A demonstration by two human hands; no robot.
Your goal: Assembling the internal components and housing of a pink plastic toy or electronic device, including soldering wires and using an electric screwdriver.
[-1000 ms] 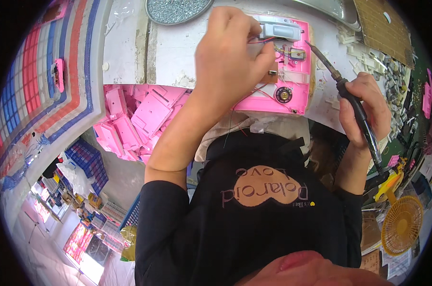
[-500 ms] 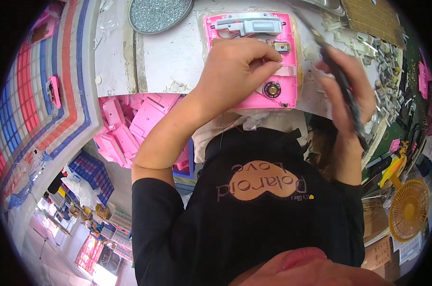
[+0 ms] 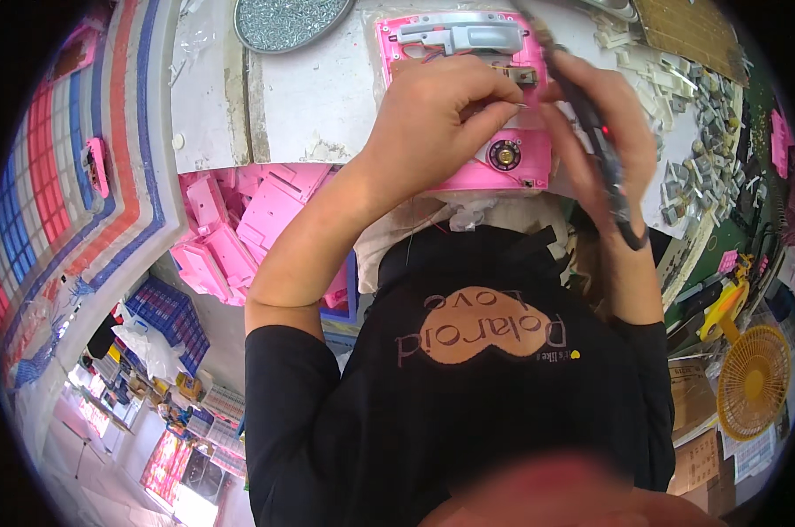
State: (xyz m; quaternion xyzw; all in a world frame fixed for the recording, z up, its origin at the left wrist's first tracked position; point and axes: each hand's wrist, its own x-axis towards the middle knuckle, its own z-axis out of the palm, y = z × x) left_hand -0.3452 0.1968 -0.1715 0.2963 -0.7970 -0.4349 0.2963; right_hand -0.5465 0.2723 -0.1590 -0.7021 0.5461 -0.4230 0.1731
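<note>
A pink plastic housing (image 3: 459,182) lies open on the white bench before me. It holds a grey-blue handle-shaped part (image 3: 489,38) along its far edge, a round black speaker (image 3: 505,156) at the near right and a small metal component (image 3: 525,76). My left hand (image 3: 441,114) is closed in a pinch over the housing; a thin, pale wire-like end (image 3: 522,104) sticks out from the fingertips. My right hand (image 3: 612,123) grips a slim black pen-shaped tool (image 3: 601,145) with a small red light. Its narrow end points away from me; blur hides its exact kind.
A round metal tray of screws (image 3: 287,22) stands at the far left. Pink plastic shells (image 3: 257,215) fill a bin below the bench edge. Small grey and white parts (image 3: 705,167) cover the right side, near a yellow fan (image 3: 753,382).
My right hand has moved left and away from me with the black tool, coming close to my left fingertips. The left hand keeps its pinch in nearly the same place.
</note>
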